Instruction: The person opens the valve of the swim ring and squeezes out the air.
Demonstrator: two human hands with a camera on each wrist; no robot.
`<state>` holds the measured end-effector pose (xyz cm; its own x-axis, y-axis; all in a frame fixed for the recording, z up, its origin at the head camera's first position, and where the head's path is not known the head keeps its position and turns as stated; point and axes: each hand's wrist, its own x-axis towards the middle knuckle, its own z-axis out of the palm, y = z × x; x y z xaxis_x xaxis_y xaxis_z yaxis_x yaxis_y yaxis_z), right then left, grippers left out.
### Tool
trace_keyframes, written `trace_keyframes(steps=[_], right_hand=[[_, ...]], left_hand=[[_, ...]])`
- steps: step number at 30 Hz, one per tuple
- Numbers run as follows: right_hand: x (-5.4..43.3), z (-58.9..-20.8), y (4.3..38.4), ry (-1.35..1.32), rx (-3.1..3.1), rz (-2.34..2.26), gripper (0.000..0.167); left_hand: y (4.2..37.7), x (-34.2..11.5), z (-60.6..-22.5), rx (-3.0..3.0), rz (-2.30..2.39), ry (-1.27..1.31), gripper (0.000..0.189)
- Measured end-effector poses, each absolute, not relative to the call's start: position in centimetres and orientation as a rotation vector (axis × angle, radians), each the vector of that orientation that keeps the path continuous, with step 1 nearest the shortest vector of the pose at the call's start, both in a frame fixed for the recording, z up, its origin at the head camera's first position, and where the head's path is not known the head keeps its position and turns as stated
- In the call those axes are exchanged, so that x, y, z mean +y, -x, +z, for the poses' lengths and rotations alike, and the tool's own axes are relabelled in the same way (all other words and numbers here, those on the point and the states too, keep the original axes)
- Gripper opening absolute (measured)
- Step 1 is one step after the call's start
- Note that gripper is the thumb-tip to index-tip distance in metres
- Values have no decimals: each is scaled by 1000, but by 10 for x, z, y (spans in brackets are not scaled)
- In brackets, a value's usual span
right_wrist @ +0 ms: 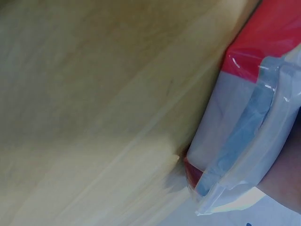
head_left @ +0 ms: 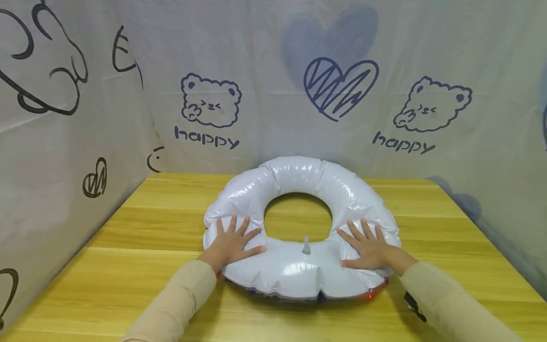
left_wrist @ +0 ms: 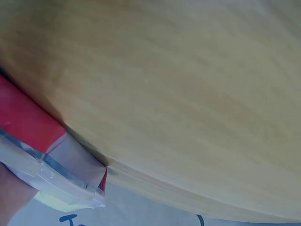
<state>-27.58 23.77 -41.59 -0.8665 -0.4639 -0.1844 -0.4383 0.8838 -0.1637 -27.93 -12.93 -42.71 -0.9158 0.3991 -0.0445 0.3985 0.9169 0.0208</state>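
An inflated swim ring lies flat on the wooden table, its white face up and a clear valve standing at its near inner edge. My left hand rests palm down on the ring's left side, fingers spread. On the right side my right hand presses the ring in the same way, thumb pointing inward. Red and white panels of the ring's underside show in the left wrist view; the right wrist view has a red panel beside the table.
The wooden table extends around the ring. White cloth with drawn bears, hearts and the word "happy" hangs behind it and along both sides. A dark strap-like piece shows under the right sleeve.
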Motion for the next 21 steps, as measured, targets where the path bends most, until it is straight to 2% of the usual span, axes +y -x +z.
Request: trace_keyframes(steps=[11, 21], right_hand=[[235, -416, 279, 654, 2780, -145, 96], [232, -416, 278, 644, 2789, -108, 89]], left_hand=[[282, -128, -425, 3033, 29, -629, 65], [282, -127, -425, 3044, 19, -632, 64]])
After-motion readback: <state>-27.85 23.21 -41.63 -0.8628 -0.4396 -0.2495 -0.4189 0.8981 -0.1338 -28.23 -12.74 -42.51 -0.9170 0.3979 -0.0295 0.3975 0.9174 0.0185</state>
